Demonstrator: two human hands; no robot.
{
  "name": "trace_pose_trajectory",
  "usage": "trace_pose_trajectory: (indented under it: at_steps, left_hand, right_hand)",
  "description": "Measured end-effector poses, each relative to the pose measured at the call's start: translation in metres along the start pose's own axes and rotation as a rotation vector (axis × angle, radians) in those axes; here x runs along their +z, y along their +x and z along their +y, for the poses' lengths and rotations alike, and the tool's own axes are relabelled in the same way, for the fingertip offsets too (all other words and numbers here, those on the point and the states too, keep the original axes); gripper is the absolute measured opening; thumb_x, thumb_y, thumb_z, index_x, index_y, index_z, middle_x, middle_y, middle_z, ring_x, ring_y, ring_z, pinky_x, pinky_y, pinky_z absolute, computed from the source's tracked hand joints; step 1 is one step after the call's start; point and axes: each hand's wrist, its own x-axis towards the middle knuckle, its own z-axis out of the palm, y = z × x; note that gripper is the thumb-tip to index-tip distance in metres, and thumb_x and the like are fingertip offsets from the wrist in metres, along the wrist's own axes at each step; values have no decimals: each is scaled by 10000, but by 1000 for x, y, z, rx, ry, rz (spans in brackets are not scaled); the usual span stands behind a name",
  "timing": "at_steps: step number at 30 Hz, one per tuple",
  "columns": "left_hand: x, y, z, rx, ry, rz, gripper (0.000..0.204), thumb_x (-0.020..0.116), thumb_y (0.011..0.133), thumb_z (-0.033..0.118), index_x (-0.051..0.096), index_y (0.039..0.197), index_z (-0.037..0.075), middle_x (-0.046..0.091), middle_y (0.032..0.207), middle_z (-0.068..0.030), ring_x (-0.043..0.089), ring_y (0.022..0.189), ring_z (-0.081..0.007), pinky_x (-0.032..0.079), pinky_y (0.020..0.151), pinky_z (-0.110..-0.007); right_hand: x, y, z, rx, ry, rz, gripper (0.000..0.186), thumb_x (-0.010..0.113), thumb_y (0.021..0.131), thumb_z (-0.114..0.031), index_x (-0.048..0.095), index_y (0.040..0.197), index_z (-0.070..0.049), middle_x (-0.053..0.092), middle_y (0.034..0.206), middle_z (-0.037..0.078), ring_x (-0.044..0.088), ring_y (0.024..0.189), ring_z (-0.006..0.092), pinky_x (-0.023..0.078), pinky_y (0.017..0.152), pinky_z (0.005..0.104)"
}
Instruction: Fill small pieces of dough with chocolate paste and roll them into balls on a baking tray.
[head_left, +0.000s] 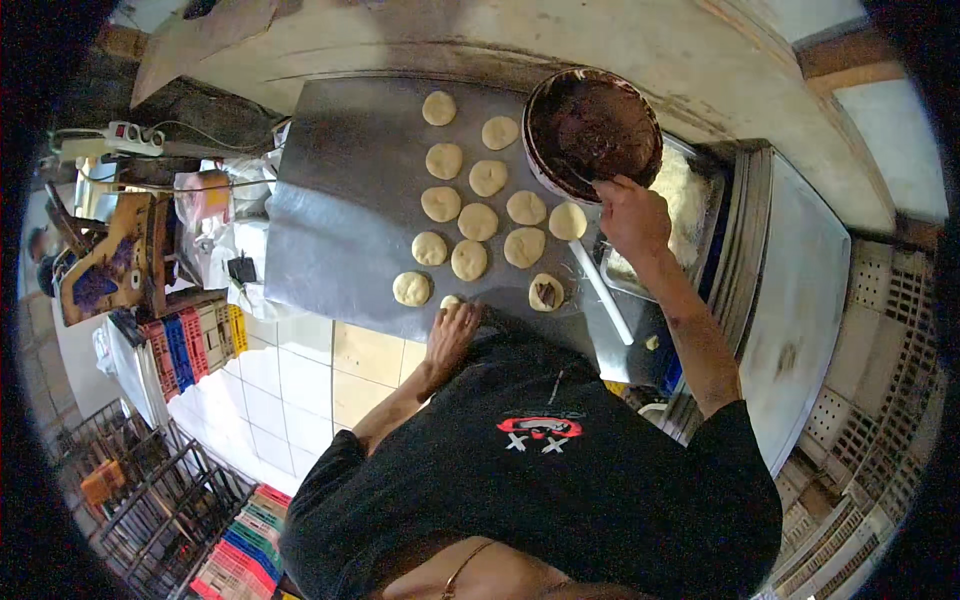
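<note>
A smooth grey metal worktop (340, 150) carries the work in a tiled room. At its near edge the person's left hand (455, 335) touches a small pale dough piece (451, 301); whether that grip is closed cannot be told. The right hand (637, 215) is at the rim of a round tub of dark brown paste (597, 125), fingers bunched, perhaps around a utensil, though the view does not settle it.

Between and beyond the hands lie loose rows of pale round dough pieces (478, 222). Only one, a flattened dough round with dark filling (546, 292), visibly bears paste; the others look bare, so most seem unfilled. A white rolling pin (603, 293) lies to the right.

The left hand partly covers its piece, the right fingertips' contact is obscured, and the fisheye rim is dark.
</note>
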Motion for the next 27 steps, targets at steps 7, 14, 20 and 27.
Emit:
trace_pose_trajectory:
  at_steps: [7,14,20,27]
  left_hand:
    - [-89,6,-3,-126,-101,-151,257,672,811,288,699,820,33,643,867,-131,586,919,-247,416,840,-448]
    - [-146,72,68,-384,-2375,209,481,499,927,226,406,1314,-45,525,1278,-192,527,1187,-312,391,1052,-413]
    - [-211,91,132,-71,-2859,91,558,358,975,332,351,1365,-67,375,1428,-236,358,1344,-336,245,1146,-423]
    - [-220,86,113,-31,-3131,396,540,310,987,287,312,1398,-64,266,1491,-246,234,1404,-345,165,1169,-463]
  right_hand:
    - [-9,-27,10,153,453,94,147,699,832,-144,741,953,-72,717,889,105,663,691,214,523,638,342]
    - [-45,-92,-53,112,848,312,177,731,770,-54,733,947,-55,683,817,98,660,742,175,514,656,278]
    - [-60,-124,-80,-101,654,495,239,704,739,76,725,958,-18,663,806,93,634,713,172,495,642,259]
    - [-53,-140,-70,-153,569,521,280,702,714,35,743,962,-88,633,796,73,615,659,213,496,582,292]
